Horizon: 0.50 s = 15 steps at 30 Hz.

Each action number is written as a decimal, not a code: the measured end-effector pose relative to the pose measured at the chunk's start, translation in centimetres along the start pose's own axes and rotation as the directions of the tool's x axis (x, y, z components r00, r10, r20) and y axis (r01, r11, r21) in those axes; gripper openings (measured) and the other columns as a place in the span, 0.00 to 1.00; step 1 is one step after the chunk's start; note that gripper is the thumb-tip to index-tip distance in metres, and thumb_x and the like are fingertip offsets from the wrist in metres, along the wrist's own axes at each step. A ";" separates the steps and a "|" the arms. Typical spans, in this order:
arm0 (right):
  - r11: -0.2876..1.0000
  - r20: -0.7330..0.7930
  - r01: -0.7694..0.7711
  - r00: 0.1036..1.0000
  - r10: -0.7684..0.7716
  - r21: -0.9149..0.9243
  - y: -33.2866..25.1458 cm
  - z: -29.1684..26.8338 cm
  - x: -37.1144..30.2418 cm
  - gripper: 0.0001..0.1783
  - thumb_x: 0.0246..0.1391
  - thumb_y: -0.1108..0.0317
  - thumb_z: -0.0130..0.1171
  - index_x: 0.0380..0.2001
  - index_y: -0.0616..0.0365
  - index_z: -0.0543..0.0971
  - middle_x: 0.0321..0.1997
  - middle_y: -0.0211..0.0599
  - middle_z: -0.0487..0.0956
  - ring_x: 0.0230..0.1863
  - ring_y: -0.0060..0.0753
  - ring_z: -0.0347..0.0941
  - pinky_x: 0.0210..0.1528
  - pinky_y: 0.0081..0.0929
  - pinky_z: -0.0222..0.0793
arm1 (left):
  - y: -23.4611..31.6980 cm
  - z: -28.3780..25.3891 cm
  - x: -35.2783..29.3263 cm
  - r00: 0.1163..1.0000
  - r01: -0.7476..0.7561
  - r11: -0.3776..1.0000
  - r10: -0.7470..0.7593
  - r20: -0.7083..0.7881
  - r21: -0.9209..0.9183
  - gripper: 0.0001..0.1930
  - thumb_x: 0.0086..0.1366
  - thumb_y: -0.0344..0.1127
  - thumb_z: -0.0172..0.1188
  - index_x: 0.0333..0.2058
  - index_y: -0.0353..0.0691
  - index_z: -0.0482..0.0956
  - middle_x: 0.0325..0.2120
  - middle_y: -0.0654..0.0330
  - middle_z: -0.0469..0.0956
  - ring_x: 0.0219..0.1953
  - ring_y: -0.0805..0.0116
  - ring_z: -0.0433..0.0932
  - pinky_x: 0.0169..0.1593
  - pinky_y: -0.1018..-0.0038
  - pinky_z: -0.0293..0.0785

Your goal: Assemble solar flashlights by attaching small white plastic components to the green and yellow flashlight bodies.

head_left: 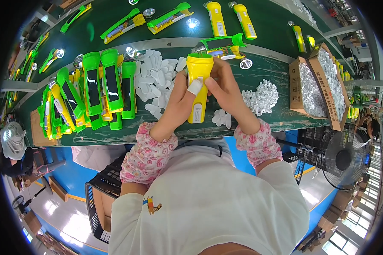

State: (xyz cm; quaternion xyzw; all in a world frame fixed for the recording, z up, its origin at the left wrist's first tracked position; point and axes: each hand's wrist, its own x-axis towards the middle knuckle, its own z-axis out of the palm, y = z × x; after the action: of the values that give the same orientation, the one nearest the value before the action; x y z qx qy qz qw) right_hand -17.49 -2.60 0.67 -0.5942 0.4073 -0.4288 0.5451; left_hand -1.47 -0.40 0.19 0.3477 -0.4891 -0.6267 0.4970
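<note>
Upright between my two hands is a yellow flashlight body [197, 111] with a green rim at its open top. My left hand [178, 100] grips its left side, the thumb lying across the front; something white like a wrap covers that thumb's tip. From the other side my right hand [229, 87] holds it, its thumb pressed near the middle of the front. Just behind lies an opened green-and-yellow flashlight [221, 43] with inner parts and wires showing. White oval plastic pieces [154, 76] are heaped beside my left hand, and a few more [222, 117] lie near my right wrist.
Several green-and-yellow flashlights [91, 87] are stacked at left. Small clear-white parts [263, 97] form a pile at right, near cardboard boxes [300, 87] of similar parts. More flashlights [217, 19] lie on the green surface beyond. A black fan [344, 159] stands at lower right.
</note>
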 end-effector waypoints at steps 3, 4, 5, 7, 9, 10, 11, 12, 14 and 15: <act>0.974 0.118 -0.067 0.988 0.095 -0.218 -1.4 -0.1 -1.9 0.48 0.53 0.67 0.64 0.69 0.52 0.45 0.51 0.41 0.69 0.46 0.30 0.71 0.45 0.25 0.71 | 0.5 0.5 0.7 1.000 -0.007 0.998 0.006 -0.007 -0.066 0.17 0.72 0.37 0.43 0.53 0.33 0.57 0.41 0.56 0.71 0.41 0.72 0.75 0.43 0.75 0.73; 0.973 0.127 -0.126 0.980 0.152 -0.192 -3.1 0.3 -2.3 0.49 0.52 0.70 0.63 0.70 0.51 0.44 0.53 0.40 0.68 0.48 0.29 0.70 0.48 0.26 0.69 | 1.2 1.0 1.0 0.999 0.047 0.986 -0.047 0.002 -0.158 0.16 0.73 0.38 0.43 0.53 0.34 0.58 0.42 0.56 0.71 0.42 0.73 0.74 0.44 0.75 0.73; 0.979 0.112 -0.172 0.977 0.184 -0.109 -2.8 0.1 -2.3 0.54 0.50 0.67 0.67 0.71 0.51 0.41 0.54 0.42 0.68 0.50 0.30 0.70 0.47 0.26 0.69 | 1.6 1.4 1.5 0.995 0.099 0.964 -0.099 0.016 -0.247 0.16 0.73 0.38 0.43 0.53 0.35 0.60 0.42 0.57 0.71 0.43 0.74 0.74 0.45 0.76 0.73; 0.993 0.071 -0.107 0.991 0.111 -0.056 -2.5 -1.4 -1.2 0.54 0.49 0.69 0.67 0.71 0.50 0.41 0.54 0.43 0.69 0.48 0.30 0.72 0.46 0.25 0.70 | 0.7 1.6 4.3 0.999 -0.043 0.999 0.043 0.003 0.005 0.17 0.72 0.41 0.45 0.51 0.34 0.63 0.43 0.54 0.71 0.44 0.67 0.75 0.47 0.71 0.71; 0.977 -0.027 -0.084 0.996 0.080 -0.196 -1.9 -6.1 2.3 0.50 0.50 0.68 0.66 0.70 0.50 0.47 0.36 0.39 0.77 0.36 0.24 0.75 0.38 0.24 0.70 | 1.0 0.7 9.5 0.974 -0.228 0.939 0.214 0.079 0.257 0.20 0.70 0.43 0.50 0.50 0.32 0.65 0.44 0.49 0.71 0.47 0.55 0.73 0.51 0.65 0.68; 0.930 -0.116 -0.040 0.993 -0.003 -0.365 -3.4 -8.6 5.1 0.44 0.50 0.65 0.66 0.67 0.52 0.56 0.29 0.36 0.79 0.29 0.23 0.75 0.33 0.24 0.70 | 0.9 -2.1 13.1 0.953 -0.304 0.833 0.257 0.164 0.462 0.23 0.66 0.44 0.54 0.51 0.30 0.66 0.45 0.44 0.72 0.48 0.47 0.72 0.52 0.62 0.68; 0.904 -0.230 -0.006 0.968 -0.103 -0.428 -1.9 -13.2 8.3 0.36 0.50 0.62 0.67 0.61 0.54 0.66 0.28 0.38 0.80 0.27 0.23 0.75 0.30 0.25 0.70 | 1.1 -3.8 16.4 0.855 -0.329 0.458 0.515 0.054 0.826 0.23 0.64 0.42 0.56 0.50 0.29 0.68 0.46 0.39 0.73 0.47 0.41 0.74 0.50 0.58 0.71; 0.818 -0.354 -0.145 0.932 -0.075 -0.556 -1.2 -17.6 11.2 0.31 0.49 0.57 0.68 0.55 0.57 0.73 0.28 0.40 0.81 0.26 0.25 0.77 0.29 0.25 0.71 | 1.7 -6.9 18.8 0.850 -0.084 0.110 0.527 0.014 0.990 0.20 0.62 0.37 0.55 0.49 0.30 0.69 0.47 0.40 0.74 0.48 0.43 0.75 0.48 0.55 0.73; 0.551 -0.465 -0.314 0.871 -0.157 -0.774 4.0 -29.1 14.4 0.31 0.50 0.49 0.64 0.52 0.57 0.76 0.32 0.47 0.82 0.31 0.36 0.80 0.34 0.30 0.74 | 1.2 -9.2 22.8 0.964 0.191 -0.163 0.220 -0.153 0.968 0.19 0.58 0.35 0.59 0.47 0.34 0.71 0.48 0.45 0.75 0.50 0.49 0.76 0.49 0.56 0.73; 0.454 -0.511 -0.384 0.837 -0.196 -0.804 6.4 -33.9 14.6 0.32 0.50 0.46 0.63 0.52 0.56 0.76 0.33 0.49 0.82 0.32 0.40 0.80 0.37 0.32 0.75 | 0.4 -9.3 24.4 0.972 0.226 -0.224 0.107 -0.207 0.948 0.19 0.56 0.35 0.60 0.46 0.35 0.73 0.49 0.46 0.75 0.51 0.51 0.76 0.49 0.57 0.73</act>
State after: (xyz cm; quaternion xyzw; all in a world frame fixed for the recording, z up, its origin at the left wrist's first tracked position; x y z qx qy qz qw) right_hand -45.55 -27.08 -3.42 -0.6181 0.7378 -0.2680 0.0420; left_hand 0.78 -26.43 -0.79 0.6921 -0.7196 0.0101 0.0554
